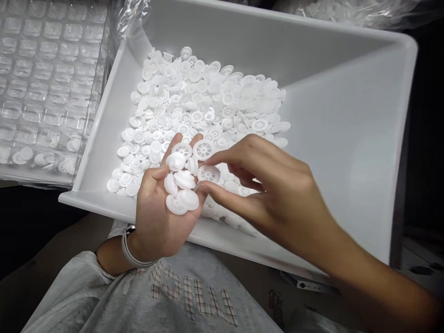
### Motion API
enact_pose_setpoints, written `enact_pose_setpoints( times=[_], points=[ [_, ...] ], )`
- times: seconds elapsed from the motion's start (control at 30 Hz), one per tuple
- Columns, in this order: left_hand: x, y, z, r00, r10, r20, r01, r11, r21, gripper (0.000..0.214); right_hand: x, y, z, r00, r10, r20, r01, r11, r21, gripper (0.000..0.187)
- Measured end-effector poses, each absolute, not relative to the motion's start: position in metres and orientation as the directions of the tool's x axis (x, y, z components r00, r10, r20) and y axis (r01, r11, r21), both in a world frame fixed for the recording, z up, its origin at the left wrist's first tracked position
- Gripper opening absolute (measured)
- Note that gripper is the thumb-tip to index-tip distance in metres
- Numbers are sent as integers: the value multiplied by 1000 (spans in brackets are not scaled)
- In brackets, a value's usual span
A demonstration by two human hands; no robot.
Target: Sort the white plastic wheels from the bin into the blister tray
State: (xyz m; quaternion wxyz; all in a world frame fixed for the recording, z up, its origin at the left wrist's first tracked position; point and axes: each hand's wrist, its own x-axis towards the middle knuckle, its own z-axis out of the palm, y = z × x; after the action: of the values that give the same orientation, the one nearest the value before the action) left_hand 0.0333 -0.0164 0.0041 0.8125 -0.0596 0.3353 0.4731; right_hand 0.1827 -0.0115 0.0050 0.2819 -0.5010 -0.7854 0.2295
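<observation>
My left hand is palm up and cupped over the front of the bin, holding several small white plastic gears. Some of these lie flat face up, and others show a stepped hub. From the right, my right hand reaches in with thumb and forefinger bent together at the edge of a spoked white gear beside the left fingers. Its other fingers are curled under and partly hidden. Beneath both hands spreads a heap of loose white gears.
The heap sits in the left part of a large light-grey bin. Left of it lies a clear plastic tray with rows of pockets, the nearest ones holding white gears. Clear plastic wrap shows behind the bin.
</observation>
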Motion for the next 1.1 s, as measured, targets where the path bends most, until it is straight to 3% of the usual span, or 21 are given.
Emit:
enact_pose_setpoints(
  times=[0.07,0.27,0.4,0.6,0.67,1.1],
  points=[
    [36,-17,4,345,729,-591,-811,549,204,44,174,-14,2,-307,915,263,696,404,-594,9],
    [38,-17,1,338,753,-564,-814,535,226,45,166,-16,0,-231,939,255,702,342,-624,12],
    [37,-17,-2,318,768,-557,-822,515,242,43,168,-16,-1,-291,899,328,695,434,-572,13],
    [36,-16,-5,331,766,-551,-823,520,229,41,167,-22,-6,-387,760,522,787,567,-242,15],
    [35,-16,-5,339,764,-549,-827,520,214,43,168,-24,-9,-417,720,554,783,594,-183,20],
    [31,-15,-3,400,747,-531,-826,545,143,44,183,-25,-13,-521,619,588,631,743,-223,33]
  ],
)
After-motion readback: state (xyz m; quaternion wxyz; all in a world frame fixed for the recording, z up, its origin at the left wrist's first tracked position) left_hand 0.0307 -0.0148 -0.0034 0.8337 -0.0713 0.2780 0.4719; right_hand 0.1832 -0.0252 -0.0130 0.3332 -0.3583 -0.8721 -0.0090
